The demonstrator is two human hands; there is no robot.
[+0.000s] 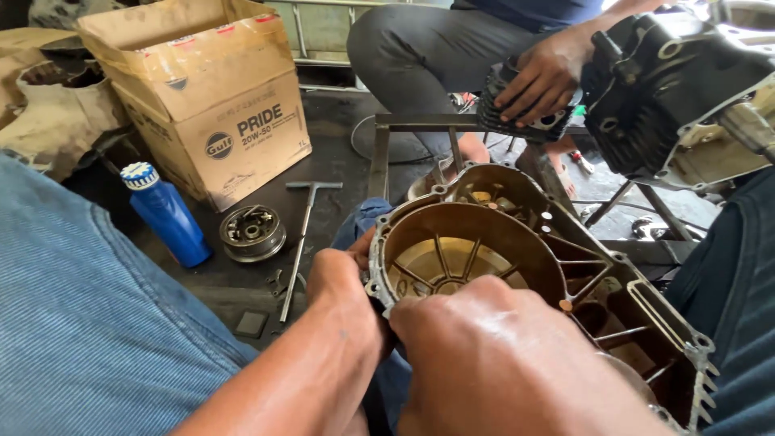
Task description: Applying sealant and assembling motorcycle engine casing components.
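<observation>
A bronze-coloured cast metal engine case cover [517, 266], hollow side up with ribs inside, lies across the person's lap; the left hand [343, 278] closes its fingers on the cover's near-left rim; the right hand [492, 355] rests curled over the near rim, its grip hidden; beyond, a co-worker's hand [545, 77] grasps a black finned cylinder [517, 113]; on the dark floor stand a blue plastic bottle [168, 214], a round steel clutch part [253, 233] and a T-handled wrench [300, 242].

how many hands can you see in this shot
3: the person's left hand and right hand on the engine cover, and a co-worker's hand gripping a finned cylinder behind.
</observation>
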